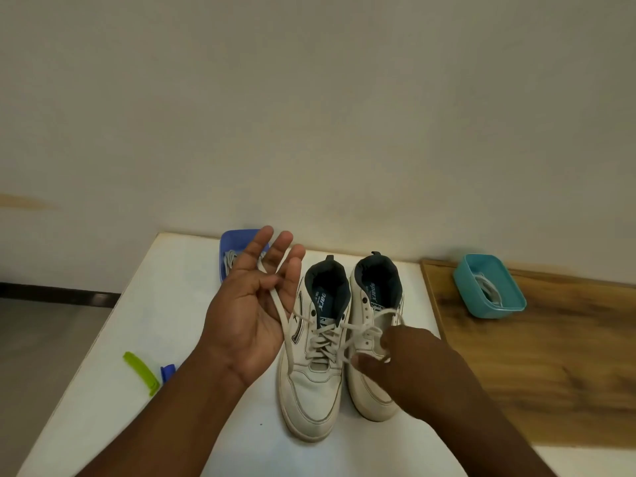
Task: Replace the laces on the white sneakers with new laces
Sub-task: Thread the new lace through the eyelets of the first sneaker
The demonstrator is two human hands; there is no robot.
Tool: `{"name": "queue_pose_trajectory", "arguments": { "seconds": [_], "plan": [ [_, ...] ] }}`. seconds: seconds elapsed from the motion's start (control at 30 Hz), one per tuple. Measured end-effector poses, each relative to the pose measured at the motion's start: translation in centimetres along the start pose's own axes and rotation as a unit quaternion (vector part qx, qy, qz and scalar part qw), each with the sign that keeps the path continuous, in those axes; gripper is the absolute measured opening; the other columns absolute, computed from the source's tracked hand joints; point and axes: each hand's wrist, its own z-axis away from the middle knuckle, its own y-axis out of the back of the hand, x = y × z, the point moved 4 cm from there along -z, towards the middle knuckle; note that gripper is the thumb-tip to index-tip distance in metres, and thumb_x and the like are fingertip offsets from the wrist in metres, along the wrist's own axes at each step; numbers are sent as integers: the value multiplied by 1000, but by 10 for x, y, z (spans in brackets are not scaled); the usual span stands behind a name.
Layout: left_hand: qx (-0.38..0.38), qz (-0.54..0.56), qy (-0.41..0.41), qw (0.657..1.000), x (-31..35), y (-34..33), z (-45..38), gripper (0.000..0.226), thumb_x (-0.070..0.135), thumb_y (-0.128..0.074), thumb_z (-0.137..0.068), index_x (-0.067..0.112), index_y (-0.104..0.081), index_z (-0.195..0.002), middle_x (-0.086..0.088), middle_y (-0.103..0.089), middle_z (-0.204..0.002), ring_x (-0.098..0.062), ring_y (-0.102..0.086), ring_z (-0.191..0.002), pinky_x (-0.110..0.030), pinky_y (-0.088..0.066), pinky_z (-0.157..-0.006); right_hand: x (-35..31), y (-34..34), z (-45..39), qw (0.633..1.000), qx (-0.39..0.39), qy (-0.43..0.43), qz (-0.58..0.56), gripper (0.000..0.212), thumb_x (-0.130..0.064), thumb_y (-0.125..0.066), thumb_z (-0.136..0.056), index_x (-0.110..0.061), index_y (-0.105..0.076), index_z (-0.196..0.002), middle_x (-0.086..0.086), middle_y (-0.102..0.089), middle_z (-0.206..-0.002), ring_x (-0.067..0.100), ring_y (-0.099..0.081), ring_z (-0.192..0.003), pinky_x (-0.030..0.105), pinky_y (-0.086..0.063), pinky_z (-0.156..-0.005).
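Leftmost on the white table (113, 342) lie a green clip (141, 372) and a blue clip (167, 370), and further back a blue tray (230, 239) holds a bundled lace (230, 260). Next comes the left hand (253, 301), palm up with fingers spread and mostly straight; the old lace (280, 313) runs across the palm and slips between the fingers, one finger bent over it. From there the lace drops to the eyelets of the left sneaker (311, 366), so the held part sits above and just left of that shoe. The lace looks soft, light and limp (it will sag and snag at each eyelet), so I judge it best taken near its tip and drawn out row by row. Beside it, touching, stands the right sneaker (373, 339). The right hand (402, 359) reaches over its lacing, fingertips at the loose strands; whether it pinches them I cannot tell. Furthest right, on the wooden top (550, 356), a teal tub (488, 287) holds another lace.
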Motion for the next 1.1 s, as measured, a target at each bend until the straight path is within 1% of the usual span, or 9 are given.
{"name": "queue_pose_trajectory", "arguments": {
  "seconds": [0.1, 0.2, 0.27, 0.4, 0.67, 0.93, 1.03, 1.07, 1.1],
  "plan": [
    [-15, -8, 9, 1000, -3, -3, 0, 53, -10, -28, -98, 12, -59, -134, -9, -67, -131, -27, -67, -117, -29, -58, -88, -16, 7, 4, 999, 40, 23, -29, 53, -79, -46, -88, -36, -60, -115, -15, -56, -94, 3, -55, -84, 22, -43, -69],
    [-31, -37, 11, 999, -11, -7, 3, 54, -11, -27, -98, 12, -57, -136, -8, -65, -133, -28, -64, -121, -35, -54, -97, -41, 8, 6, 970, 52, 113, -208, 69, -89, -42, -77, -41, -61, -123, -18, -69, -97, 1, -65, -81, 28, -56, -79],
    [-36, -55, 12, 998, -16, -8, 5, 55, -11, -25, -98, 13, -56, -137, -7, -65, -134, -28, -64, -122, -36, -53, -98, -61, -3, 11, 916, -10, 175, -360, 52, -76, -57, -82, -44, -62, -123, -20, -71, -102, 6, -69, -81, 34, -61, -78],
    [-30, -69, 9, 997, -14, -7, 3, 56, -13, -24, -98, 13, -56, -136, -7, -65, -133, -27, -64, -121, -35, -53, -98, -76, -13, 12, 865, -33, 221, -450, 7, -33, -63, -100, -33, -69, -103, -10, -73, -91, 14, -66, -74, 34, -58, -71],
    [137, -50, -39, 988, 3, 26, -12, 48, -17, -31, -97, 5, -63, -125, -14, -71, -120, -27, -72, -104, -34, -59, -89, -35, -1, -13, 927, 59, 181, -325, 21, -37, -57, -102, -34, -65, -84, -10, -65, -74, 5, -59, -64, 16, -46, -58],
    [230, -66, -29, 971, 5, 43, -15, 30, -10, -41, -101, 3, -62, -119, -18, -65, -118, -24, -72, -96, -31, -61, -84, -16, 1, -20, 925, 100, 169, -324, 14, -26, -63, -100, -34, -69, -89, -15, -68, -80, 4, -64, -72, 15, -50, -64],
    [212, -190, 67, 956, -5, 45, -13, 31, -2, -41, -102, 7, -54, -129, -18, -63, -119, -29, -66, -104, -34, -55, -89, -20, -1, -19, 911, 118, 169, -359, 17, -20, -64, -99, -35, -70, -94, -17, -71, -84, 5, -67, -77, 14, -53, -69],
    [201, -318, 96, 922, -6, 48, -12, 31, 9, -44, -104, 14, -50, -134, -15, -62, -123, -29, -63, -105, -37, -52, -93, -20, -1, -18, 909, 135, 166, -358, 17, -20, -64, -99, -36, -69, -95, -19, -70, -84, 5, -67, -76, 13, -52, -67],
    [180, -479, 114, 851, -5, 51, -10, 35, 23, -48, -104, 25, -44, -138, -12, -60, -131, -29, -62, -109, -41, -49, -99, -21, 0, -18, 907, 153, 164, -357, 17, -20, -63, -99, -36, -69, -96, -20, -69, -84, 5, -66, -75, 12, -50, -66]
  ]
}}
